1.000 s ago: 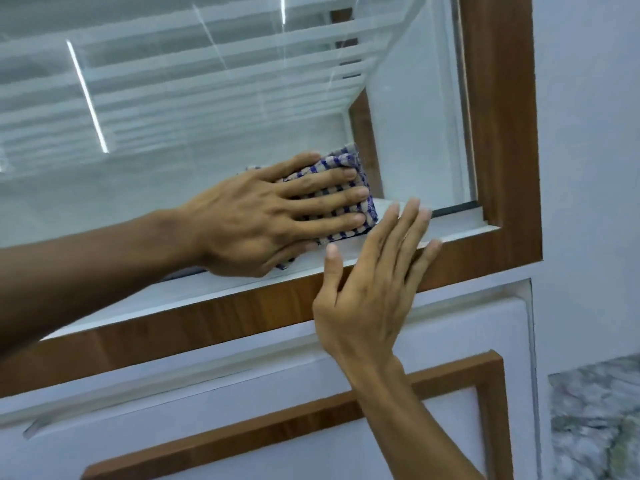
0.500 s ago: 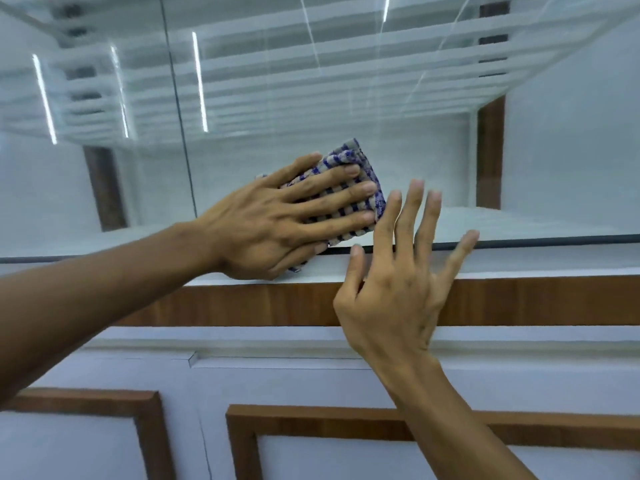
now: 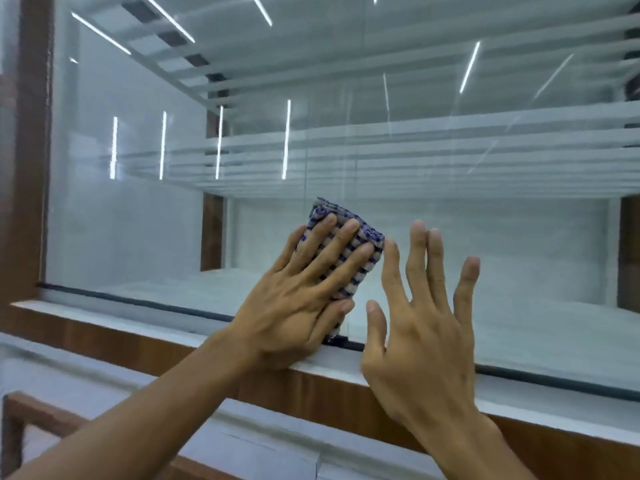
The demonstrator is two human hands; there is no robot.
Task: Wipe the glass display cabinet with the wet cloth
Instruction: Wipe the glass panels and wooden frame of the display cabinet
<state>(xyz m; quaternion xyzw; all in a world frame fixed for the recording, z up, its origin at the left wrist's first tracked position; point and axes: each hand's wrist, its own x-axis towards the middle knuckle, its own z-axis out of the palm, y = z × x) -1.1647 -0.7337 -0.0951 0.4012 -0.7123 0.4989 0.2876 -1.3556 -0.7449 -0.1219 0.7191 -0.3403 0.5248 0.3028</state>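
The folded checked cloth (image 3: 337, 209) lay flat against the front glass (image 3: 138, 220) of the display cabinet, low on the pane, with its lower end almost at the dark seal strip (image 3: 138, 299) along the bottom edge. The left hand (image 3: 298, 299) pressed it there with straight, spread fingers laid over the fabric, the heel of the palm near the white sill (image 3: 86, 315) above the wooden rail (image 3: 104, 337). The right hand (image 3: 422, 341) was just beside the cloth, fingers straight and fanned, holding nothing; whether its fingertips actually touched the glass could not be told. The step in hand looked like wiping the bottom band of the pane. To do it well, the palm should keep even pressure across the whole fold so that no corner lifts, and the strokes should overlap and run right down to the seal strip, where grime would likely gather. The free hand would be better braced on the sill than on the glass, since bare fingers could leave fresh marks on a damp surface.
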